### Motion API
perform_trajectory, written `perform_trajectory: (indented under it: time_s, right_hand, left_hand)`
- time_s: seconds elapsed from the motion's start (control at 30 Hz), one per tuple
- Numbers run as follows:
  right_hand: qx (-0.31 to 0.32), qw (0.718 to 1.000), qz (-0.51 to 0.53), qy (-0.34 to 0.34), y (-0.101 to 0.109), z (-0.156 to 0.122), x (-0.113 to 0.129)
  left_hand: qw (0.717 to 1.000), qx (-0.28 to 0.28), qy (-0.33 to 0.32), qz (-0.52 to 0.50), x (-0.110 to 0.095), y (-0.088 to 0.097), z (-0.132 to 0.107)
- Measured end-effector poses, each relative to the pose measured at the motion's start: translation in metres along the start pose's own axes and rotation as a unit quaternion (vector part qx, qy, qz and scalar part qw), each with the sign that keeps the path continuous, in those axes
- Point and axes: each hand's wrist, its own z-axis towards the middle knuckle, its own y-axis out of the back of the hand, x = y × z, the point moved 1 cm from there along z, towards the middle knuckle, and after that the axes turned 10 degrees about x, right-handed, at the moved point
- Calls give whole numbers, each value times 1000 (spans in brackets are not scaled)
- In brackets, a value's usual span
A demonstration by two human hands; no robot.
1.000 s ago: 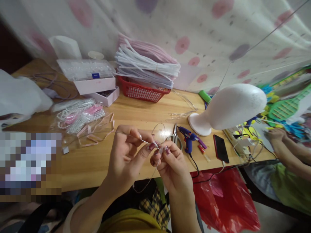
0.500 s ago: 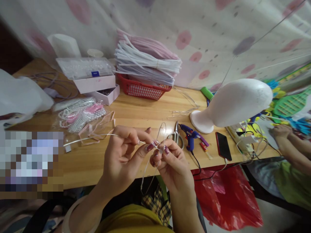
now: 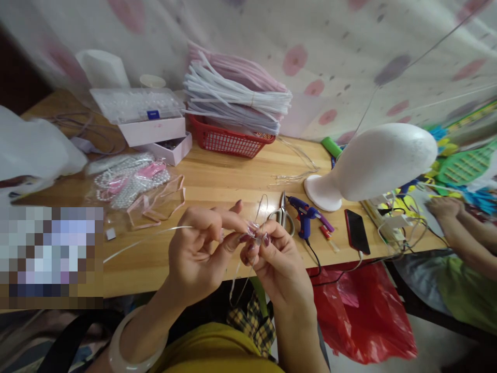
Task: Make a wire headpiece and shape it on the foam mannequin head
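- Left hand [image 3: 198,254] pinches a thin silvery wire [image 3: 122,251] between thumb and fingers; one length trails leftward over the surface [image 3: 217,181].
- Right hand [image 3: 281,254], fingertips against the left's, pinches the wire too; finer detail there is too small to tell.
- Just beyond the right hand, scissors [image 3: 283,201] lie beside a blue hot glue gun [image 3: 305,215].
- Behind them stands a white mannequin head [image 3: 384,160].

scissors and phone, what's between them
In the head view, a blue glue gun, a purple stick at its rear and a small red item lie between the scissors and phone.
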Motion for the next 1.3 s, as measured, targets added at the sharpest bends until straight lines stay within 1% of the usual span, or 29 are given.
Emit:
perform_trajectory:
  time_s: [0.13, 0.2, 0.27, 0.33, 0.43, 0.5, 0.57, 0.67, 0.73, 0.83, 0.93, 1.03, 1.1, 1.23, 1.3]
  right_hand:
    - [13, 1000, 12, -20, 0, -1, 0]
    - [30, 999, 25, -17, 1, -1, -1]
    - [42, 998, 37, -8, 1, 0, -4]
    - [48, 998, 44, 0, 1, 1, -7]
    - [46, 998, 50, 11, -1, 3, -10]
    - [39, 998, 46, 21, -1, 3, -10]
    - [32, 999, 26, 25, 0, 1, -9]
    - [21, 999, -20, 31, 2, -2, -5]
    - [16, 998, -39, 44, 2, -4, -3]
    - [19, 998, -34, 47, 2, -4, -1]
    - [45, 998, -7, 38, 0, -2, -2]
    - [63, 997, 8, 50, -1, 0, -5]
    - [68, 996, 6, 58, -2, 1, -6]
    - [75, 995, -16, 68, -2, 2, -4]
    - [70, 994, -37, 74, -1, 1, -3]
  left_hand:
    - [1000, 1, 0, -14, 0, -1, 0]
    - [999, 0, 4, -32, 0, -2, 0]
    - [998, -4, 20, -52, 1, -4, 0]
    - [996, -15, 43, -74, 3, -7, -1]
    - [993, -44, 51, -100, 5, -12, -3]
    - [992, -65, 53, -99, 6, -13, -4]
    - [993, -72, 54, -78, 5, -12, -4]
    - [997, -48, 28, -45, 2, -8, -2]
    - [998, -41, 16, -44, 0, -6, -1]
    - [995, -59, 23, -74, 3, -7, -2]
    - [991, -80, 16, -110, 9, -12, -4]
    - [988, -87, 12, -126, 13, -14, -6]
    - [989, -89, 2, -117, 12, -15, -7]
    - [992, -95, -46, -68, 8, -13, -7]
    - [993, -86, -59, -47, 6, -13, -7]
